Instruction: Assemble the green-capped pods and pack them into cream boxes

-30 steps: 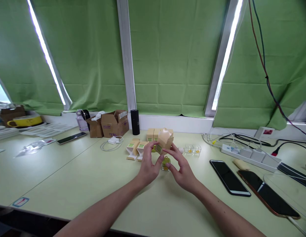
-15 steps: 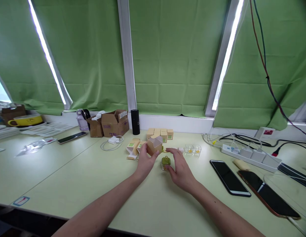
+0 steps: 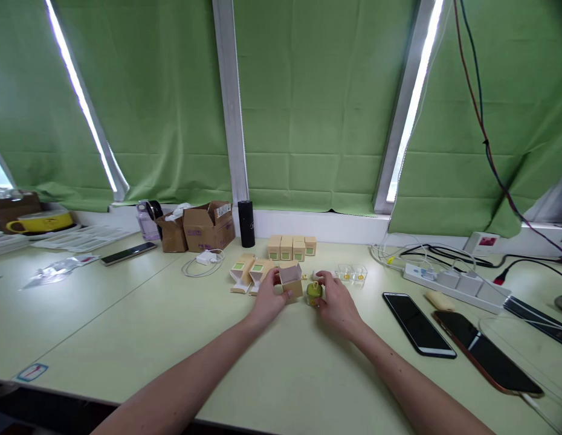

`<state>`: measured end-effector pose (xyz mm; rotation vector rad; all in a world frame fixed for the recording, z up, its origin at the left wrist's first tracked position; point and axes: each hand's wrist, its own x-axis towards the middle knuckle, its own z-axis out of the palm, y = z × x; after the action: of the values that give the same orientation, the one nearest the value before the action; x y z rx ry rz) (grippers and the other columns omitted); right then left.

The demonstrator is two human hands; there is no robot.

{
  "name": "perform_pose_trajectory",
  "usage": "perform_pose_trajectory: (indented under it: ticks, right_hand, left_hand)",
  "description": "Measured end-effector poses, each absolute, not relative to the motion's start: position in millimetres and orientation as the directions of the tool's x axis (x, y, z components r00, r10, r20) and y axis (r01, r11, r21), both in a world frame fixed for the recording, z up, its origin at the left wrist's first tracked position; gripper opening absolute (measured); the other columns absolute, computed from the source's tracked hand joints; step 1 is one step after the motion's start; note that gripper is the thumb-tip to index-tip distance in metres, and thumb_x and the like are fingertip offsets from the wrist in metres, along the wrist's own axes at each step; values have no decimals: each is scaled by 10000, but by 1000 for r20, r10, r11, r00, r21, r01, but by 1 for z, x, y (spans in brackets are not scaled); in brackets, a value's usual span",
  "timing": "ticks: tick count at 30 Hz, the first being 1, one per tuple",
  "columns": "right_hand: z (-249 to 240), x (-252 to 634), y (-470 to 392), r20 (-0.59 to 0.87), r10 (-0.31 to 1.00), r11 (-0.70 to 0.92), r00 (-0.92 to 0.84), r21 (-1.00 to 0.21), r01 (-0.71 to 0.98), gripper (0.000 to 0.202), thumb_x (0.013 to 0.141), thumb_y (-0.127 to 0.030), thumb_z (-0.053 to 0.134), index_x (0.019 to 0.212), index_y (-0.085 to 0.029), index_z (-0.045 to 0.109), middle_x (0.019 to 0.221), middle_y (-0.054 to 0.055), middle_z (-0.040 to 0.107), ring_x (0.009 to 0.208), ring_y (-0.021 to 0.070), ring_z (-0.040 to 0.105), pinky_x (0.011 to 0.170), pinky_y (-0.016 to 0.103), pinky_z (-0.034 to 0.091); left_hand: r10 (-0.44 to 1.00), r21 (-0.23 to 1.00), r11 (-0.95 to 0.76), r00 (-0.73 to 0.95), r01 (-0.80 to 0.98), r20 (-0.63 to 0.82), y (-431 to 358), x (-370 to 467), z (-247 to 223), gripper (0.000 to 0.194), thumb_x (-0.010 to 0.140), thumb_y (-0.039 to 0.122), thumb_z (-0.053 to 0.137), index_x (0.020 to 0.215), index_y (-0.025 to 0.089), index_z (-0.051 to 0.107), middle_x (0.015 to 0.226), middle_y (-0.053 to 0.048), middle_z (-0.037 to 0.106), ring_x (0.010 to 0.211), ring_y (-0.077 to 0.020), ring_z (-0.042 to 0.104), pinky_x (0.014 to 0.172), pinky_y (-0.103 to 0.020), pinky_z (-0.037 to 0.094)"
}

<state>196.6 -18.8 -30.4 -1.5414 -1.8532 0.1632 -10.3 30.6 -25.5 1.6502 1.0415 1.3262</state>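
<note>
My left hand [image 3: 266, 300] grips a small open kraft box [image 3: 292, 288] near the middle of the table. Just to its right, my right hand [image 3: 338, 302] has its fingers round a small jar with a green lid [image 3: 314, 291]. Two opened kraft boxes, one of them at the far left [image 3: 242, 273], lie beside my left hand. Behind the hands stands a group of closed kraft boxes [image 3: 286, 248] with green labels. A clear plastic tray [image 3: 352, 273] with yellow spots lies beyond my right hand.
Two phones, the nearer to me at centre right [image 3: 418, 324], lie right of my right arm. A white power strip [image 3: 455, 287] with cables sits behind them. At the back left are a cardboard carton [image 3: 208, 228], a black cylinder [image 3: 246, 224] and a white charger [image 3: 206, 258].
The box in my left hand has come lower and nearer, with its opening tilted. My right hand has closed round the green-lidded jar, which is slightly further right.
</note>
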Motion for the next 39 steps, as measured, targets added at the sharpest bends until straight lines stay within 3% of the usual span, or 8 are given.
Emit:
perform_pose_trajectory:
  ticks: [4,8,14,19,24,27,33,39]
  right_hand:
    - [-28,205,-15,395,919,207,13,-508,836,573,781,-60,615,1310,-234,480,1200,85,714,1119,313,617,884,394,469]
    - [-23,205,-16,372,928,176,34,-515,839,541,798,-126,654,1306,-229,500,1206,95,712,1138,314,618,878,388,463]
    - [-22,206,-16,373,927,172,39,-515,840,504,820,-167,655,1298,-236,508,1222,89,707,1143,306,620,878,386,463]
    - [-25,207,-14,356,934,166,33,-514,842,509,823,-173,653,1307,-232,505,1230,93,705,1140,303,619,865,376,463]
    - [-23,205,-16,328,944,153,30,-518,842,501,843,-199,653,1319,-223,497,1241,98,705,1148,302,621,857,358,460]
    - [-23,205,-16,321,947,153,26,-517,842,495,850,-192,643,1320,-220,493,1234,102,707,1149,300,624,861,354,461]
    - [-30,208,-13,339,941,184,23,-568,802,509,844,-147,608,1324,-235,465,1210,105,706,1090,281,657,835,346,483]
    - [-29,211,-10,373,920,178,119,-670,721,505,844,-194,600,1313,-257,423,1158,82,706,998,269,685,800,361,497]
  left_hand:
    - [919,935,-338,250,104,304,27,-7,-31,553,631,111,807,1137,202,603,1152,-114,718,1134,-313,667,996,-513,522]
    - [905,906,-405,196,127,377,24,-8,-26,641,599,155,859,1162,211,557,1170,-110,663,1172,-308,624,1053,-522,479]
    - [779,773,-619,238,140,580,15,-11,-11,301,799,189,702,1066,232,570,1215,-85,615,1218,-258,573,1130,-482,405]
    - [754,742,-656,176,141,633,12,-9,-9,222,825,205,699,990,231,553,1141,-79,608,1153,-258,615,1066,-473,467]
    - [737,680,-674,205,288,644,7,-9,-6,34,861,240,689,851,211,674,1197,-105,620,1211,-280,602,1088,-465,455]
    - [753,685,-656,227,317,617,7,-8,-8,126,910,280,642,944,214,744,1245,-112,652,1236,-270,612,1089,-437,467]
    - [821,762,-570,188,307,539,13,-6,-15,254,916,308,629,1112,179,728,1170,-116,740,1111,-256,683,1028,-418,519]
    - [867,852,-489,207,185,453,14,-9,-13,459,880,277,662,1324,165,675,1327,-135,705,1168,-258,661,1070,-425,496]
